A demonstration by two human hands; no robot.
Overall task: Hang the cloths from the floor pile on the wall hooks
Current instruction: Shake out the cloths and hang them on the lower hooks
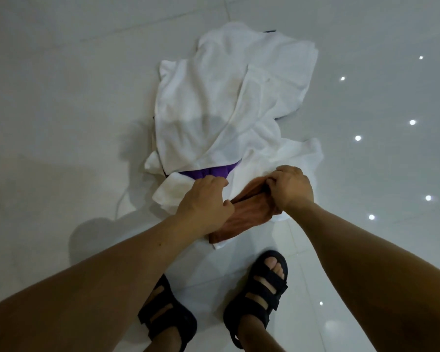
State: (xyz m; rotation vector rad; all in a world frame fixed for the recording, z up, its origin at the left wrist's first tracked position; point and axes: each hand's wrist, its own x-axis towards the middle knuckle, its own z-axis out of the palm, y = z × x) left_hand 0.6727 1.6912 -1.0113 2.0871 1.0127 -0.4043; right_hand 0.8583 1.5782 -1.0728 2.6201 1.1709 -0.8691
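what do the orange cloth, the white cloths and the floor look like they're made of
The orange cloth looks like thin fabric, perhaps cotton or microfibre: it bunches into fine folds. The white cloths seem thicker and matte, likely terry towelling, given fuzzy surface and rounded folds. The floor is glossy tile, shown by reflected light spots and grout lines.

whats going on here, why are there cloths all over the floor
A person stands over a pile of cloths on the tiled floor. The left hand and the right hand both grip an orange cloth at the near edge of the pile. White towels cover most of it, and a purple cloth peeks out beneath them. No wall hooks are in view.
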